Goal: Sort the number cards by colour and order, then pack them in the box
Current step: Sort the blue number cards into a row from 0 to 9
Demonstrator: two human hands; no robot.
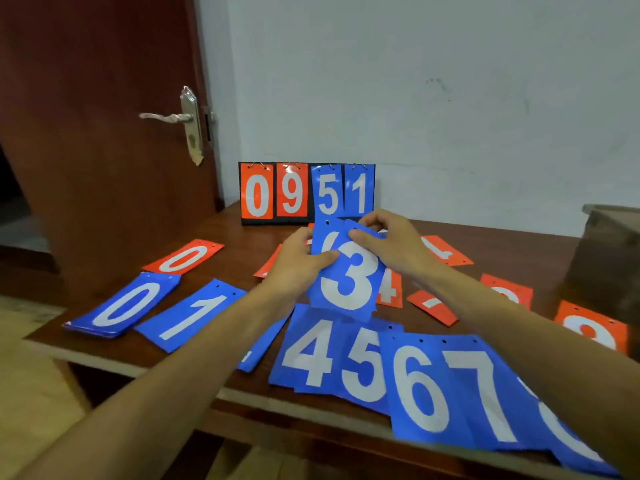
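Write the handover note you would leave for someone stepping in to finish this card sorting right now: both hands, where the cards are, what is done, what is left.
Left hand and right hand together hold the blue 3 card above the table, with another blue card behind it.
Blue row along the near edge: blue 0, blue 1, then blue 4, 5, 6, 7 overlapping.
Red cards lie scattered behind, unsorted.
The scoreboard stands at the back showing 0 9 5 1.
Done: most blue cards ordered.
Left: place the 3, sort the reds, pack everything. A wooden box sits far right.
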